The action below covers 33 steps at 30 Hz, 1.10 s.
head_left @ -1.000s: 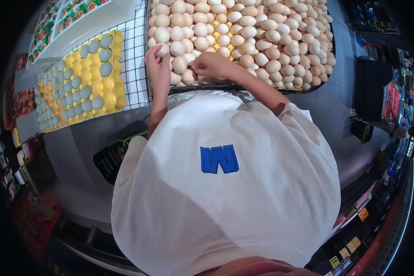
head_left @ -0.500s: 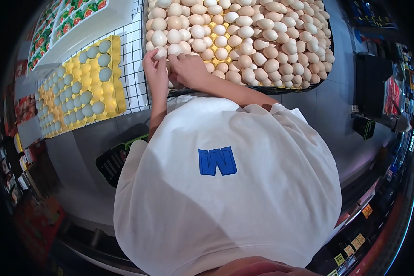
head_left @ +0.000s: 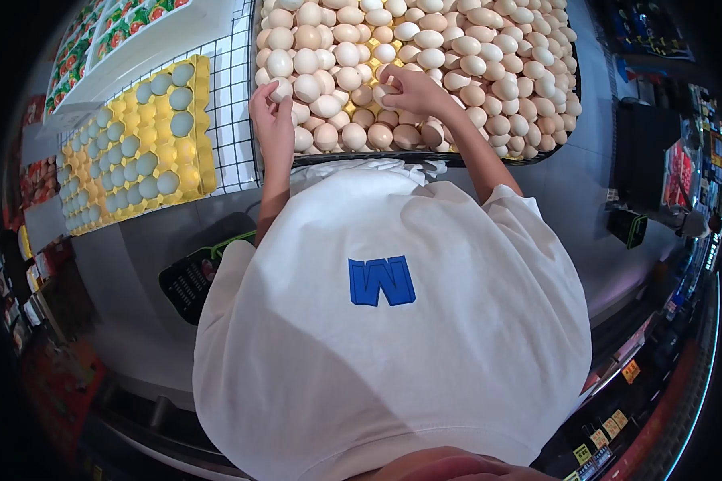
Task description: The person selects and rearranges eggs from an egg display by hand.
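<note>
Many beige and pale brown eggs (head_left: 473, 68) are heaped in a large black-edged bin. At its near left corner, my left hand (head_left: 271, 120) has its thumb and fingers around a pale egg (head_left: 281, 90). Further right, my right hand (head_left: 419, 93) curls its fingers over another egg (head_left: 382, 94), partly covered by the fingertips. That egg is just above a yellow egg tray (head_left: 369, 68), which shows through a gap among the eggs. Rows of eggs lie between my two hands.
Left of the bin, a yellow tray (head_left: 186, 156) of bluish-green eggs rests on a white surface with black wire grid (head_left: 231, 96). White boxes (head_left: 128, 48) with printed packs stand behind it. A black basket (head_left: 186, 280) is low at left.
My right hand has moved right, away from my left hand, to the strip of yellow tray, uncovering eggs near the front edge. My left hand stays at the left corner.
</note>
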{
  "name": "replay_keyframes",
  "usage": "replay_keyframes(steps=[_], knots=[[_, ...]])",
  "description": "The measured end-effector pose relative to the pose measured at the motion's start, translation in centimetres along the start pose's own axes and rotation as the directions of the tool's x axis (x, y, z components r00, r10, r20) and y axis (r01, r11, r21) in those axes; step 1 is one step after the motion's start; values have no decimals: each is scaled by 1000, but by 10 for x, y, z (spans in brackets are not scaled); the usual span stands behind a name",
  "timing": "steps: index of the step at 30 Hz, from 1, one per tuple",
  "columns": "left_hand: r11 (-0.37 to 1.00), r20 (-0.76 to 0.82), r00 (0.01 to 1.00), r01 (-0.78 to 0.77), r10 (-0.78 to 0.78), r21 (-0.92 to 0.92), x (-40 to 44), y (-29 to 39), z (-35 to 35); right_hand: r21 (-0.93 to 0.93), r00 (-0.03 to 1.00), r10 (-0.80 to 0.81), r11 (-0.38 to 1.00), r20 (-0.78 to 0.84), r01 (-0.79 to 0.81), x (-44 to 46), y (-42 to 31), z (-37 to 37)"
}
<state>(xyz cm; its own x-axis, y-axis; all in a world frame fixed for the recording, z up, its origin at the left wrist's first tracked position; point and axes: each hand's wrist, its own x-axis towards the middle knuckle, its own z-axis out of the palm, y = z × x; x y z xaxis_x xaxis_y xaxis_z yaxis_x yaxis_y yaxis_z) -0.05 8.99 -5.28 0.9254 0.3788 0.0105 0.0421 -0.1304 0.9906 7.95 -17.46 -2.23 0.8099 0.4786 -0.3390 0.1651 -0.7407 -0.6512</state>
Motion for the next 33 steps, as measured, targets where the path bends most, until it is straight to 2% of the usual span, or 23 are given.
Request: replay_keyframes(steps=[2,3,5,9,12,14,15,17,20,22,24,26,27,29,33], knots=[[1000,2,1000,-8,8,8,0,1,0,-229,999,-33,973,7,34,-3,0,-7],[1000,4,1000,-17,17,18,0,1,0,-230,999,-32,973,6,33,-3,1,-6],[1000,4,1000,-5,5,-17,0,0,0,-383,999,-37,922,40,50,-1,2,-3],[999,-19,999,31,-31,-23,-1,5,1,-417,998,6,909,62,20,5,-2,1],[999,-21,1000,-10,10,-39,-2,3,2,-461,995,-85,882,48,98,6,1,4],[999,-21,999,-43,42,-17,-3,-3,1,-563,979,-156,801,134,204,4,-6,0],[997,-23,997,-74,74,4,-2,-6,1,-562,979,-155,802,132,203,4,-11,-2],[998,-22,997,-68,68,-4,-3,-5,1,-594,967,-53,780,251,197,4,-20,-6],[999,-13,999,-40,39,-21,-4,0,1,-623,958,-11,757,286,195,6,-23,-8],[999,-2,1000,-16,16,-28,-4,2,1,-646,960,-5,739,280,192,6,-24,-8],[999,1,1000,-29,29,40,-4,3,0,-667,962,2,721,272,187,6,-18,-5],[999,-1,1000,-28,28,22,-4,2,1,-703,976,-110,680,186,211,8,-7,1],[1000,-3,1000,-28,28,4,-4,2,1,-702,976,-111,680,187,211,9,-2,1],[1000,-4,1000,-14,14,-14,-4,2,1,-689,976,-24,705,215,169,11,-3,-4],[1000,-4,1000,0,0,-32,-4,6,3,-679,969,-17,711,245,184,9,-6,-9]])
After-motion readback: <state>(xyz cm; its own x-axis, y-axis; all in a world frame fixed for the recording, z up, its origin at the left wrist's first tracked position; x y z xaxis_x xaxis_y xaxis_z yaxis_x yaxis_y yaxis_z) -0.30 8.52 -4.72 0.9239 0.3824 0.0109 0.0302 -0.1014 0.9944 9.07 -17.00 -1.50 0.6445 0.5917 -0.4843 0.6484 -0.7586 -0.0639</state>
